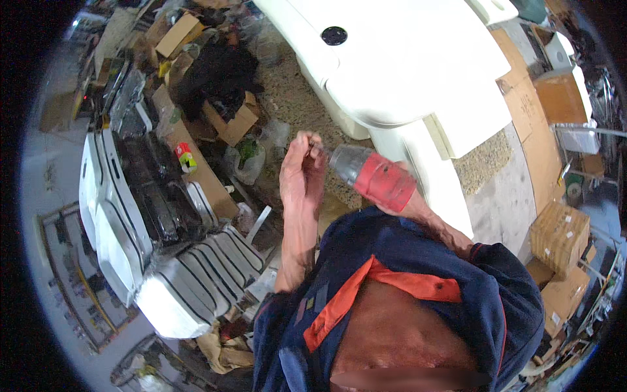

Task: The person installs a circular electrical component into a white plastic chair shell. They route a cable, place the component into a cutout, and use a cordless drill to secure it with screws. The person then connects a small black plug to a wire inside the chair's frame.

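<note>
As I watch remotely, right hand [413, 204] grasps clear-and-red bottle [377, 179], tilted, neck toward left hand [304, 166]. Left hand's fingers curled; cannot tell if holding anything. Progress, my judgement: bottle up, not yet set down; whether uncapped, unclear to me.

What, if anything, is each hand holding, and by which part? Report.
The right hand holds the bottle by its red lower part, near the base. Whether the left hand holds anything cannot be told.
</note>
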The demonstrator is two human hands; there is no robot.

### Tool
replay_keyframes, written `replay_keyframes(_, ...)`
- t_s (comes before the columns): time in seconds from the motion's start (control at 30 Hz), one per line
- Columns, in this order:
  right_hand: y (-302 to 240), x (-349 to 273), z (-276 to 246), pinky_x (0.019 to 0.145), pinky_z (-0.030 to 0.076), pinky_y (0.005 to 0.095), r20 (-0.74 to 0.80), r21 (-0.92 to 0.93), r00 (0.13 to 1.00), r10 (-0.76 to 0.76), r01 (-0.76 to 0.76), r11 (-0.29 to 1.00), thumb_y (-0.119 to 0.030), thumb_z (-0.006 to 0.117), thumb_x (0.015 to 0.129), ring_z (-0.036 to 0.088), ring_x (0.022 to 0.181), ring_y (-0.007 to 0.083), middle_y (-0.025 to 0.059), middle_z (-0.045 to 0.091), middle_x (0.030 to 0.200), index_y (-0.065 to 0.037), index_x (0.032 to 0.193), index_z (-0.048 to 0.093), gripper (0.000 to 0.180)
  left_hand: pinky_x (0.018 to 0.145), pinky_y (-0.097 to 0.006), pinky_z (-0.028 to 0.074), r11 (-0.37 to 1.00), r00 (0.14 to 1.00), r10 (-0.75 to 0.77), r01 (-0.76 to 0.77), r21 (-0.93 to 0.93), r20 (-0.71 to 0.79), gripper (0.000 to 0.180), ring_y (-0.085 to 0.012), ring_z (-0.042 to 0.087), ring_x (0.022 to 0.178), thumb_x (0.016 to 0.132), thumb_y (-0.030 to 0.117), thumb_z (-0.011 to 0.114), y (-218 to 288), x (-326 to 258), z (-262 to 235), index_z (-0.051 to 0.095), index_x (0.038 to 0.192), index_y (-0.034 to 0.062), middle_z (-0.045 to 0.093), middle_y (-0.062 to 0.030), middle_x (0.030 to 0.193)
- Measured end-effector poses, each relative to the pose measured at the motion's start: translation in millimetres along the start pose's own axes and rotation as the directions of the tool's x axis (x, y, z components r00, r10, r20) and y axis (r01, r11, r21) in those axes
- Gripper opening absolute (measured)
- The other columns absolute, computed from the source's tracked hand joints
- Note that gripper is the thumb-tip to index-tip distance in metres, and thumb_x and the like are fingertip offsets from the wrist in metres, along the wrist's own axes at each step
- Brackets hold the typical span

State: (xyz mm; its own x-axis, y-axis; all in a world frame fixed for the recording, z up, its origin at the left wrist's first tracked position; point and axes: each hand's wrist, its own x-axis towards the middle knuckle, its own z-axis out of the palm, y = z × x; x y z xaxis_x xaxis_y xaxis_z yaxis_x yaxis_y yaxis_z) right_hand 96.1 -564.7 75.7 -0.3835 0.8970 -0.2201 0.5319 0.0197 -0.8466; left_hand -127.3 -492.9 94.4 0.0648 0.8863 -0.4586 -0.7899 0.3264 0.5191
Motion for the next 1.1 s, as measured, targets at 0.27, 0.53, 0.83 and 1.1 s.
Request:
replay_keyframes(0.27, -29, 30, -47, 0.090, 0.049, 0.0488, -0.380, 0.188, 0.866, 0.325, -0.272, 0.944, -0.021, 0.082, 0.076, 0.070, 0.099, 0.0329, 0.0083, 0.074, 0.099, -0.014, 0.105, 0.072, 0.031, 0.068, -0.026, 0.053, 0.895, 0.883, -0.446, 0.440, 0.070, 0.149, 0.018, -0.0110, 0.063, 0.076, 0.104, 0.021, 0.066, -8, 112, 61, 0.069, 0.105, 0.0030, 0.070, -0.0065, 0.096)
replay_keyframes(0.53, -58, 87, -76, 0.083, 0.056, 0.0421, -0.451, 0.112, 0.720, 0.528, -0.542, 0.833, -0.012, 0.078, 0.079, 0.072, 0.095, 0.0329, 0.0098, 0.076, 0.099, -0.005, 0.101, 0.072, 0.024, 0.073, -0.029, 0.054, 0.647, 0.616, -0.761, 0.744, 0.166, 0.205, 0.021, -0.0152, 0.065, 0.080, 0.108, 0.020, 0.058, -11, 209, 62, 0.066, 0.109, 0.0013, 0.070, -0.0074, 0.096)
replay_keyframes(0.83, -90, 206, -92, 0.068, 0.055, 0.0406, -0.607, 0.255, 0.514, 0.607, -0.597, 0.760, -0.013, 0.073, 0.084, 0.065, 0.069, 0.0390, 0.0178, 0.070, 0.078, 0.003, 0.096, 0.066, 0.021, 0.079, -0.029, 0.054, 0.351, 0.336, -0.925, 0.934, 0.065, 0.179, 0.025, -0.0159, 0.062, 0.090, 0.108, 0.011, 0.052, 20, 323, 63, 0.060, 0.124, -0.0071, 0.067, -0.0129, 0.109)
replay_keyframes(1.1, -99, 257, -105, 0.074, 0.056, 0.0385, -0.537, 0.428, 0.325, 0.779, -0.690, 0.583, -0.020, 0.074, 0.091, 0.063, 0.074, 0.0222, 0.0169, 0.073, 0.091, 0.003, 0.111, 0.066, 0.032, 0.076, -0.028, 0.051, 0.268, 0.260, -0.959, 0.961, 0.068, 0.111, 0.022, -0.0143, 0.061, 0.085, 0.106, 0.003, 0.053, 29, 351, 80, 0.061, 0.125, -0.0033, 0.068, -0.0094, 0.110)
